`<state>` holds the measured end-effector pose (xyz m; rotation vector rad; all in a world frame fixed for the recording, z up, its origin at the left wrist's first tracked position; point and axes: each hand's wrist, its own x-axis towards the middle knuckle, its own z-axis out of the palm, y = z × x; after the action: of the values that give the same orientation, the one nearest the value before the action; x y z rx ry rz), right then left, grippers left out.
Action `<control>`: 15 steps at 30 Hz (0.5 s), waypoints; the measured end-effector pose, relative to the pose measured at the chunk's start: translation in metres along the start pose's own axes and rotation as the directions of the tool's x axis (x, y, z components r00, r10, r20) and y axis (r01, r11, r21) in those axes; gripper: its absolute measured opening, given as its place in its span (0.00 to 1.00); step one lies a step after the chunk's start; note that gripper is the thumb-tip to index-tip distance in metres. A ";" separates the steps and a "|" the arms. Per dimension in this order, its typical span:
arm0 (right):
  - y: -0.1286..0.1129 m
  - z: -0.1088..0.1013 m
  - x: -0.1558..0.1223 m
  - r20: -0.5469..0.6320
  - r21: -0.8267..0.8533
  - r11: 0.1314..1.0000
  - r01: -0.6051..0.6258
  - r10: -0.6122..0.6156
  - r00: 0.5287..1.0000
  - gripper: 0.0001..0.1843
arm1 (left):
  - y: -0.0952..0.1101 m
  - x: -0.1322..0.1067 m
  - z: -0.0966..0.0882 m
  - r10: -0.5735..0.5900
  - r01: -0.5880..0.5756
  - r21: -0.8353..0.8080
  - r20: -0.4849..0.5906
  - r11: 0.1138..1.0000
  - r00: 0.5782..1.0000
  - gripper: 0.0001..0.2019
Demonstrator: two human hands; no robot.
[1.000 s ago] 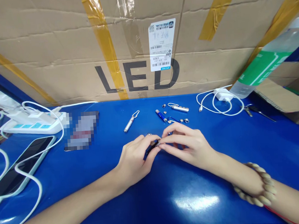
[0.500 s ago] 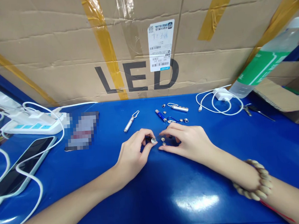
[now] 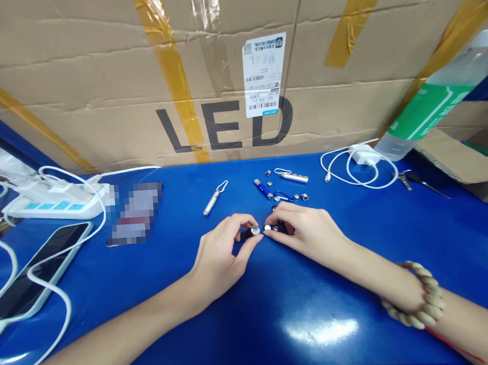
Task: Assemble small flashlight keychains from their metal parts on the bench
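Note:
My left hand (image 3: 221, 247) pinches a small dark flashlight tube (image 3: 255, 231) between thumb and fingertips, its round silvery end facing right. Much of the tube is hidden by the fingers. Close by on the right, thumb and index finger of my right hand (image 3: 308, 231) are closed on a button cell (image 3: 267, 228), a small gap from the tube's end. Dark and shiny bits under the right palm are mostly hidden. Beyond the hands lie a blue flashlight tube (image 3: 263, 189), a blue carabiner (image 3: 284, 194), loose button cells (image 3: 296, 196) and a small silver cap (image 3: 305, 197).
A silver flashlight with carabiner (image 3: 212, 201) and a silver tube (image 3: 295, 177) lie farther back. Phone (image 3: 46, 266), power strip (image 3: 55, 208) and cables are left. Charger (image 3: 364, 153), keys (image 3: 404, 180) and bottle (image 3: 429, 108) are right. A cardboard box (image 3: 110, 102) stands behind.
My right thumb and index finger, apart before, have closed on a button cell. My left hand has moved slightly right with the tube, narrowing the gap between the hands.

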<state>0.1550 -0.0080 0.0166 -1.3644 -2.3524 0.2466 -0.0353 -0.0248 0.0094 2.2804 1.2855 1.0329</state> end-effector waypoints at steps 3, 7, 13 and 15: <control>0.000 0.000 0.000 -0.008 0.015 1.000 0.008 -0.007 1.000 0.06 | -0.001 -0.001 0.001 0.031 -0.031 0.026 0.006 0.999 0.999 0.06; 0.000 -0.001 0.000 0.002 0.016 1.000 0.013 -0.013 1.000 0.06 | -0.002 -0.001 0.001 0.070 -0.071 0.045 0.010 0.996 0.997 0.06; 0.000 -0.001 0.001 -0.056 0.172 0.985 -0.005 0.015 0.998 0.06 | -0.003 0.000 0.001 0.091 -0.092 0.048 0.024 0.995 0.996 0.05; -0.002 -0.001 0.003 -0.095 0.330 0.944 -0.002 0.036 0.995 0.06 | -0.003 -0.001 0.001 0.100 -0.101 0.051 0.027 0.994 0.995 0.05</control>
<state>0.1530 -0.0067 0.0184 -1.2071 -2.1005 0.5393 -0.0364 -0.0236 0.0066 2.4110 1.2127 1.0118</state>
